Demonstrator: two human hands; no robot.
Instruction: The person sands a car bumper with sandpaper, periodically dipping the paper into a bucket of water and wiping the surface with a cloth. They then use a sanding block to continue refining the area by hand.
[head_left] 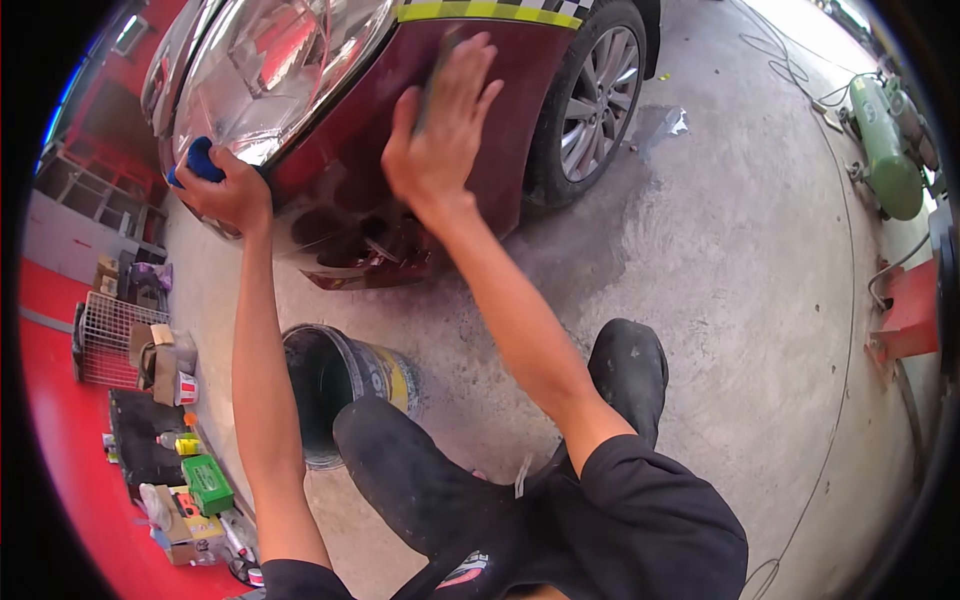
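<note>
A blue cloth (200,160) is bunched in my left hand (235,195), whose fingers curl round it beside the lower edge of the car's headlight (280,70). My right hand (440,150) is raised against the dark red fender (505,110), thumb apart and fingers stretched out. A thin dark pad (432,95) shows along its edge, between the palm and the paint; most of it is hidden by the hand. A yellow and black-and-white checkered strip (490,10) crosses the fender above.
Below the bumper, by my knee, stands a bucket (375,370) with dark liquid. The front wheel (600,100) is right of the fender. A green compressor tank (885,150) and a cable lie at the right. Boxes and bottles (180,440) line the red wall at left.
</note>
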